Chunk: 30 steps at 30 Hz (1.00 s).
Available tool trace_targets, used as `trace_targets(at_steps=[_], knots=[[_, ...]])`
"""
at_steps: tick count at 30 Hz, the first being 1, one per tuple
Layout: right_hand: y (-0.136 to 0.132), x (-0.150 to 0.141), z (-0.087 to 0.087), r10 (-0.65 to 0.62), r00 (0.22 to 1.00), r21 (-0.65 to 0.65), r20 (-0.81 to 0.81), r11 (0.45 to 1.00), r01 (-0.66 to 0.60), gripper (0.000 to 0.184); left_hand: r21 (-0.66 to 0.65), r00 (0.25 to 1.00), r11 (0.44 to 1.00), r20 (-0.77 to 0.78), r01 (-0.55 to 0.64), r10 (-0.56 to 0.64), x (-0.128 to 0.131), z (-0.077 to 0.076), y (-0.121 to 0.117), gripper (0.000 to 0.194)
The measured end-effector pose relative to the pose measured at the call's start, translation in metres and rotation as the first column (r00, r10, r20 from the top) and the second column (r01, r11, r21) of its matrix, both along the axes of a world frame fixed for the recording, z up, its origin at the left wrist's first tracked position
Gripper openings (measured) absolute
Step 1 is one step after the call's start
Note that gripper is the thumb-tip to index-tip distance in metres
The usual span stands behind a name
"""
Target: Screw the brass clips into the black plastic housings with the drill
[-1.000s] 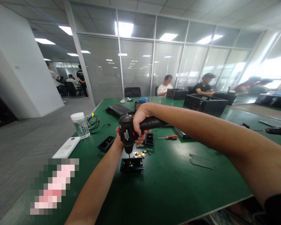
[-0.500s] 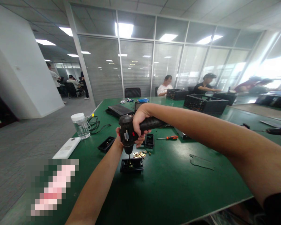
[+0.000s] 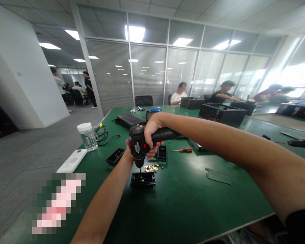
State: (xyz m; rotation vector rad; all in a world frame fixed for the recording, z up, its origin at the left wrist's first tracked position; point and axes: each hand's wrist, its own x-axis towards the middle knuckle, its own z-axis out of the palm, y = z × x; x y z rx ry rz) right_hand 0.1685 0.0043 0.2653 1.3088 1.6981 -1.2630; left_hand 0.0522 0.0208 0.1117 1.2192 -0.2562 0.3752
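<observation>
Black drill (image 3: 136, 135) on green table (image 3: 183, 196)

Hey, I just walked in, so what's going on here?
Someone is holding a drill with both hands: the right hand on its handle, the left hand at its body. The bit points down into a small black tray on the green table. Brass pieces lie just beyond the tray, and a screwdriver lies off to the right. Whether the drill is spinning, I can't tell.
</observation>
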Motion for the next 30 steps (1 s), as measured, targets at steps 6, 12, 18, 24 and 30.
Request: trace_targets(at_steps=[6,12,18,24,30], knots=[[0.0012,-0.0005,0.0000,0.006,1.000,0.011,0.007,1.000,-0.006,0.023,-0.015,0.989,0.989,-0.026,0.145,-0.145,-0.0024,0.0029,0.0016,0.120],[-0.0018,-0.0014,0.0008,0.009,1.000,0.003,-0.006,1.000,-0.009,0.021,-0.010,0.988,0.989,-0.044,0.147,-0.148,-0.0038,0.0014,0.0047,0.122],[-0.0041,-0.0030,0.0013,-0.019,1.000,-0.005,0.008,1.000,0.019,0.019,-0.037,0.980,0.980,-0.020,0.196,-0.196,-0.0031,-0.0025,0.0087,0.122],[0.0005,-0.0028,-0.0005,0.001,1.000,-0.002,0.005,1.000,-0.001,0.021,-0.045,0.981,0.981,-0.033,0.190,-0.192,-0.0033,0.0000,0.0077,0.122],[0.0031,-0.0025,-0.0017,0.025,1.000,-0.019,-0.010,0.999,-0.025,0.024,-0.016,0.983,0.983,-0.027,0.181,-0.182,-0.0032,0.0016,0.0066,0.123]])
